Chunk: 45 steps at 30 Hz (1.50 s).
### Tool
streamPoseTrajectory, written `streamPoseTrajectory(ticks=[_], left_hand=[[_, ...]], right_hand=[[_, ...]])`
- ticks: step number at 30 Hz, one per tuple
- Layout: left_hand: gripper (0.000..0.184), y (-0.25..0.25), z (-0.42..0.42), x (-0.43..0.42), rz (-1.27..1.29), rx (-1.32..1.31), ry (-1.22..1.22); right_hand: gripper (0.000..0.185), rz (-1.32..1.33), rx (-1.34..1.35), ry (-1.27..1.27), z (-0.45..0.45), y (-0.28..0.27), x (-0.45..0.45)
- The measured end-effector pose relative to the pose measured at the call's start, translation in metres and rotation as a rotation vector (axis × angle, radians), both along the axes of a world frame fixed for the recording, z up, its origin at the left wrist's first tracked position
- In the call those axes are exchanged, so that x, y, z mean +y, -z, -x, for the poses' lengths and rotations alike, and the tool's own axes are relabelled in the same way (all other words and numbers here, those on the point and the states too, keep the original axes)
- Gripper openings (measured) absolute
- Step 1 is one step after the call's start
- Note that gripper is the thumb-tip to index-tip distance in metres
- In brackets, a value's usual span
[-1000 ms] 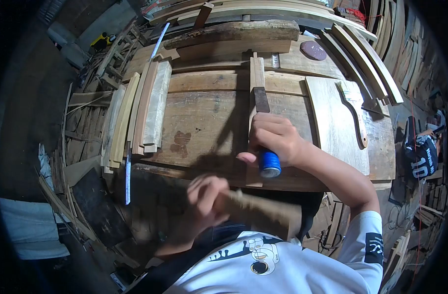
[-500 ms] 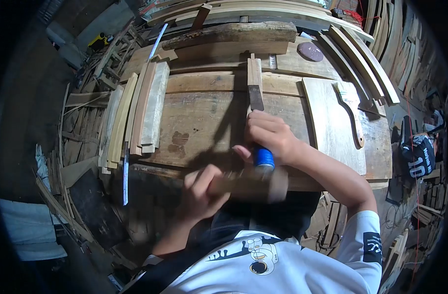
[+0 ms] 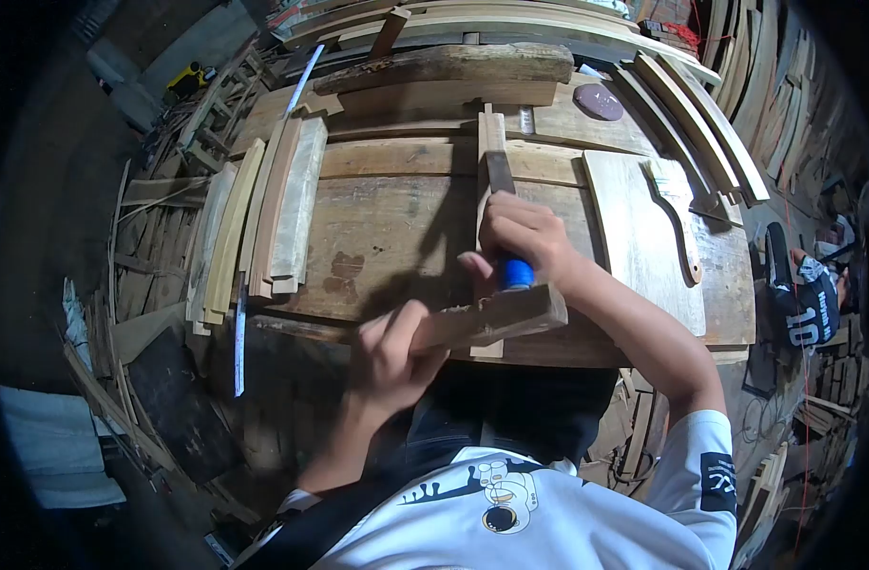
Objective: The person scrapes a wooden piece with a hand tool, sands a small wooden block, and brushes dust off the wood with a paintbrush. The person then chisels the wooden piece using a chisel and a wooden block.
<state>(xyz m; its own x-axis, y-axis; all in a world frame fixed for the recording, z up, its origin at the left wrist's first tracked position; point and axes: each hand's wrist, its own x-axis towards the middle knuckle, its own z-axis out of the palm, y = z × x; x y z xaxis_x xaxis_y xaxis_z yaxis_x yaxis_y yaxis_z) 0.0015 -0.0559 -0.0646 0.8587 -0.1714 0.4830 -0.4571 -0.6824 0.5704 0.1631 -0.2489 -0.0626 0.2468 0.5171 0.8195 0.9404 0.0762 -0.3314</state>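
My right hand (image 3: pixel 527 237) is wrapped round the chisel, whose blue handle end (image 3: pixel 517 275) shows below the fist. Its dark flat blade (image 3: pixel 500 174) points away from me and lies over a narrow wooden strip (image 3: pixel 492 139) with a tenon-like narrowed far end. My left hand (image 3: pixel 392 351) grips a wooden mallet (image 3: pixel 510 316), a plain block with a narrower grip. The mallet's head is at the butt of the chisel handle; whether they touch I cannot tell. Where the blade's edge meets the strip is hard to make out.
On the workbench (image 3: pixel 377 223), several wood strips (image 3: pixel 296 204) lie at left beside a blue-white ruler (image 3: pixel 239 337). At right a paintbrush (image 3: pixel 681 223) rests on a pale board (image 3: pixel 634 247). A purple disc (image 3: pixel 598 102) and a rough timber (image 3: pixel 463 64) lie behind. A person (image 3: pixel 810 299) is at far right.
The chisel and my right hand have shifted forward along the strip. The mallet, blurred before, has swung up to the handle's end. More of the strip's near end now shows.
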Motion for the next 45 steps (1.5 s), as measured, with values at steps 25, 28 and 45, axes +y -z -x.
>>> streamPoseTrajectory(ticks=[25,28,45], left_hand=[[0.034,0.023,-0.02,0.001,0.057,-0.156,-0.04],[0.033,0.024,-0.025,-0.005,-0.005,-0.022,-0.117],[0.028,0.029,-0.031,-0.019,0.165,0.008,-0.186]], right_hand=[[0.026,0.011,0.045,0.09,-0.026,0.005,0.004],[0.026,0.018,0.08,0.097,-0.026,0.009,0.006],[0.031,0.05,0.121,0.129,-0.044,0.004,0.004]])
